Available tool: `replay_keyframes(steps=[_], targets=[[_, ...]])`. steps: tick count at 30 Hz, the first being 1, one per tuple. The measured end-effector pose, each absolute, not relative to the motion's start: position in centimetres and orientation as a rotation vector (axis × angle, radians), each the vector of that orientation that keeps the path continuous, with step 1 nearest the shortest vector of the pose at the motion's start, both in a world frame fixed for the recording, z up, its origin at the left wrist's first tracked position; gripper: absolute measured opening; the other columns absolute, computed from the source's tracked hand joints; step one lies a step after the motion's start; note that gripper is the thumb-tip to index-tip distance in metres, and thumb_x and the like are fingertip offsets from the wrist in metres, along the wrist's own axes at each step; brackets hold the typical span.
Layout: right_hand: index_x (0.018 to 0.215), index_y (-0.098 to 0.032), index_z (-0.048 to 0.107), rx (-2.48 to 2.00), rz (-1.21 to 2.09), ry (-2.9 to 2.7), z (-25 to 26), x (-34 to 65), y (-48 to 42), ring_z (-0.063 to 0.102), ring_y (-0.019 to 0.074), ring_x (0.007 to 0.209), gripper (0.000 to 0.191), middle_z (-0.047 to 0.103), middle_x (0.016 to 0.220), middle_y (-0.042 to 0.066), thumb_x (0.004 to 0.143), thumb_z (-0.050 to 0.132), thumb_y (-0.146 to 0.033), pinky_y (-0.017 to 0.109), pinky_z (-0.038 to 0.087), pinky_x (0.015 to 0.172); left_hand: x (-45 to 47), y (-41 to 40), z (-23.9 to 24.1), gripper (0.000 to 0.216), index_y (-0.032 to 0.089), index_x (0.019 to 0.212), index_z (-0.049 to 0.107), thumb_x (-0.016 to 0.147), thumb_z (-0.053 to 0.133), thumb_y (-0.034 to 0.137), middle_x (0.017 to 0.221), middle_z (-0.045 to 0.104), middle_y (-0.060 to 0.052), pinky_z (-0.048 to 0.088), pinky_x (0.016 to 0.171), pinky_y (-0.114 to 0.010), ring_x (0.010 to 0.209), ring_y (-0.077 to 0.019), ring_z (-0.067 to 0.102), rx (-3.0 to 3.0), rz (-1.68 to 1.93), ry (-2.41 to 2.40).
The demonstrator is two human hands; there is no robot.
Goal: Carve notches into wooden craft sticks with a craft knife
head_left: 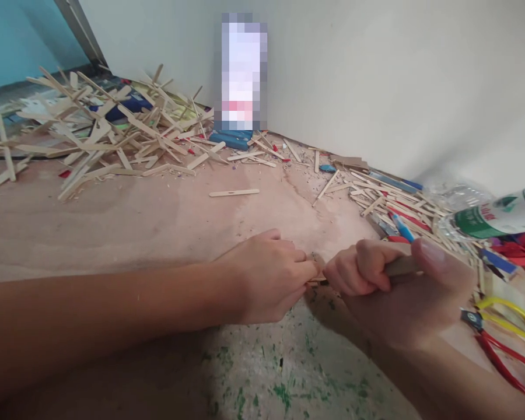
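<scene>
My left hand (271, 279) is closed, palm down, its fingers pressing a wooden craft stick (317, 281) against the tabletop. Only a short piece of that stick shows beyond the fingertips. Wrapped around a brownish, handle-like tool (403, 266) is my right hand (398, 291), with the thumb along its top. The tool's working end is hidden by the fingers, so I cannot tell its exact kind. Both hands nearly meet at the stick. Beyond them, a single craft stick (234, 193) with a small dark slot in its middle lies flat on the table.
A tangled heap of craft sticks (114, 128) fills the back left. A blurred-out phone-like screen (240, 70) leans on the white wall, on a blue stand (231, 139). More loose sticks (389, 198), a plastic bottle (494, 216), a blue pen (402, 227) and scissors (503, 344) lie right.
</scene>
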State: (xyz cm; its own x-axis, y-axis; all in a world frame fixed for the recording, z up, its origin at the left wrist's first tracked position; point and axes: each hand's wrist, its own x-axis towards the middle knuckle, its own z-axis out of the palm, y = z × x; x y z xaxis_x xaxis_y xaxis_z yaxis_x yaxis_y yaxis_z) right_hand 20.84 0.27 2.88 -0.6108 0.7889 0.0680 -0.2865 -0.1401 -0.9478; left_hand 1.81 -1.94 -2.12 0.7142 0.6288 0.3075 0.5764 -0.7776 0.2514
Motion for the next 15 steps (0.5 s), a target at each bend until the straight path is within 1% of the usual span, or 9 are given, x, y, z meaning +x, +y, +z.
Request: replay_keyframes(steps=[5,10,13,15], targets=[[0.053,-0.022,0.039,-0.616,1.895,-1.373,2.9,21.3,1.0,0.025,0.0111,0.045,0.060,0.028,0.048,-0.005,0.095,0.063,-0.060,0.032,0.027,0.049,1.7,-2.0,-2.5,0.017,0.022,0.084,0.058,0.100,0.058,0.025,0.079,0.068,0.000,0.036,0.072,-0.039,0.072,-0.0199,0.065,2.791,0.658,0.993],[0.053,-0.022,0.049,-0.664,1.952,-1.310,3.1,21.9,1.7,0.029,0.0125,0.046,0.060,0.032,0.049,-0.004,0.097,0.060,-0.060,0.032,0.026,0.048,1.4,-2.1,-1.8,0.010,0.021,0.093,0.059,0.103,0.057,0.022,0.083,0.069,0.002,0.036,0.072,-0.039,0.080,-0.0193,0.066,2.716,0.649,0.956],[0.052,-0.021,0.051,-0.669,1.886,-1.306,3.5,22.0,1.6,0.030,0.0122,0.047,0.061,0.033,0.049,-0.004,0.098,0.062,-0.060,0.032,0.027,0.049,1.4,-2.2,-1.7,0.011,0.022,0.093,0.059,0.104,0.056,0.022,0.085,0.070,0.001,0.035,0.073,-0.038,0.081,-0.0196,0.066,2.701,0.677,0.938],[0.052,-0.021,0.049,-0.634,1.814,-1.277,3.6,21.8,1.6,0.029,0.0117,0.046,0.063,0.031,0.048,-0.004,0.098,0.063,-0.061,0.032,0.026,0.049,1.6,-2.3,-1.9,0.015,0.022,0.091,0.058,0.105,0.053,0.022,0.086,0.070,0.000,0.035,0.073,-0.038,0.079,-0.0195,0.064,2.678,0.756,0.932]])
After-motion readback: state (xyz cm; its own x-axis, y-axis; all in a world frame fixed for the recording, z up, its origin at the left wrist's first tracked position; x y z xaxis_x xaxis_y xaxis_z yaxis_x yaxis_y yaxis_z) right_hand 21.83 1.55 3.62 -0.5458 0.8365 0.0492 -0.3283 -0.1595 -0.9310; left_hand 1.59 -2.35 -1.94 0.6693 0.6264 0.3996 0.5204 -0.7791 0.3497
